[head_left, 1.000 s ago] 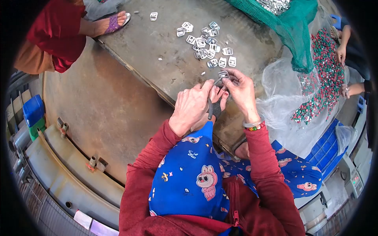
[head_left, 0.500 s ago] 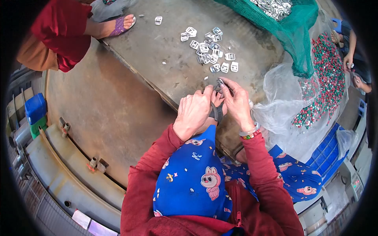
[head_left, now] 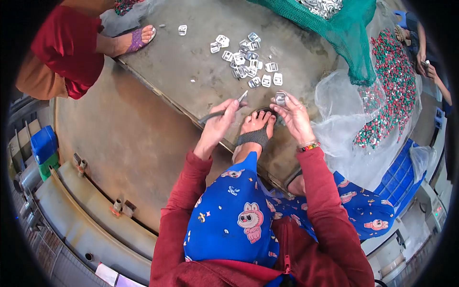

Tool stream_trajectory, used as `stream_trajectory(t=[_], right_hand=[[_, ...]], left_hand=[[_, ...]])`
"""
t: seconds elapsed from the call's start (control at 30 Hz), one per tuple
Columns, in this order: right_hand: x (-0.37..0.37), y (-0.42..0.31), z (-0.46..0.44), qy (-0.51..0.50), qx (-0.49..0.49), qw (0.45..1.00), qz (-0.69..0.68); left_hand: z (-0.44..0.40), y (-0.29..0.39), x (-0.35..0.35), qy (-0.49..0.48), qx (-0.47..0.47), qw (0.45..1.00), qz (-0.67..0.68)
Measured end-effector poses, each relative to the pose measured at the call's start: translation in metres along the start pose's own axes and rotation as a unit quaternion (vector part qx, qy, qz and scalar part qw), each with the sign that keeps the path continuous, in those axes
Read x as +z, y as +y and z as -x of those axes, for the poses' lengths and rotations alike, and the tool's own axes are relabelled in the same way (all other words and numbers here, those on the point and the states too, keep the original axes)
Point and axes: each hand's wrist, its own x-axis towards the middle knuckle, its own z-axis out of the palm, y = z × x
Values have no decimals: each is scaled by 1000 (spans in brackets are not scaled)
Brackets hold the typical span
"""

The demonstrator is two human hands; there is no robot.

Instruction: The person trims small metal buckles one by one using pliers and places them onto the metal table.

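Observation:
My left hand [head_left: 219, 125] is closed around a slim hand tool [head_left: 211, 116] with a dark handle and a pointed metal tip, aimed up and away from me. In my right hand [head_left: 295, 117] a flat silver metal buckle [head_left: 280, 98] with a slotted middle is pinched between thumb and fingers. The two hands are apart, on either side of my sandalled foot [head_left: 258, 125]. Beyond them, several loose buckles [head_left: 240, 59] lie scattered and partly overlapping on the grey metal surface [head_left: 191, 55].
A green mesh sack [head_left: 351, 48] of metal pieces stands at the back right. Red and green small parts [head_left: 392, 86] lie on clear plastic sheeting [head_left: 330, 119]. Another person's sandalled foot [head_left: 138, 38] is at left; a person's hands [head_left: 425, 67] are far right.
My hands have moved apart: the left went left and down with the tool, the right stayed near with the buckle now in plain sight. My foot is uncovered. The view shifted slightly.

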Motion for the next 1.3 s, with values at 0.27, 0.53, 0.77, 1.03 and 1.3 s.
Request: stream_trajectory(t=[0.27,0.53,0.77,1.03,1.3], right_hand=[[22,-16,0,-32,-39,997,57],[41,-31,5,-72,-3,974,213],[45,-35,12,-90,-4,955,283],[54,-33,18,-94,-43,933,345],[25,-6,1,-30,14,987,156]], left_hand=[[14,15,23,41,94,976,-191],[10,22,31,45,209,864,-457],[7,48,28,-27,192,822,-535],[11,43,38,9,166,803,-573],[-16,7,33,-67,203,957,-195]])
